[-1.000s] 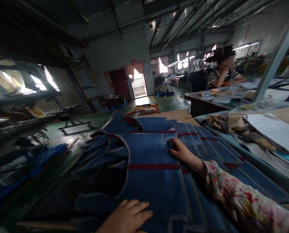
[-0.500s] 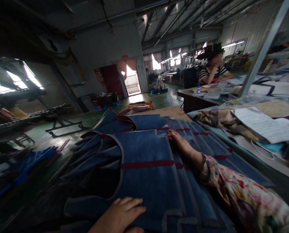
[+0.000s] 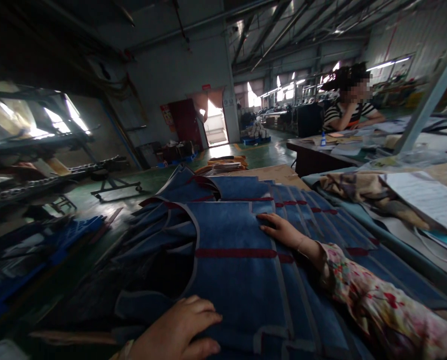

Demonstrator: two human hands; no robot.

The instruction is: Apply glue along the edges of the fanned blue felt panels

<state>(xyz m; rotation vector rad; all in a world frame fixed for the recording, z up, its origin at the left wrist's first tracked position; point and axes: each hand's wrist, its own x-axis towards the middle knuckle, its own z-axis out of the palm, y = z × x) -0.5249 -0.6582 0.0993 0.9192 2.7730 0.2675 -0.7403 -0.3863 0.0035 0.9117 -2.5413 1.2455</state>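
Blue fabric pieces (image 3: 234, 285) with grey edging and dark red bands lie fanned out in overlapping layers before me. My left hand (image 3: 178, 327) rests at the near edge of the top piece, fingers stretched out and slightly apart. Farther up, my right hand (image 3: 281, 230) lies on the right edge of the same piece, below its notched corner. Its fingers are extended and spread over the cloth. Neither hand visibly grips anything. A curved cut-out (image 3: 195, 245) runs along the top piece's left side.
To the right, a table bears patterned cloth (image 3: 366, 190) and a white written sheet (image 3: 426, 197). A person in a striped top (image 3: 353, 112) sits at a desk behind it. Blue pallets (image 3: 65, 250) and a wheeled stand (image 3: 116, 187) are on the left floor.
My right hand has shifted slightly down along the piece's right edge. My left hand stays flat on the near part. The whole view has swung a little to the left.
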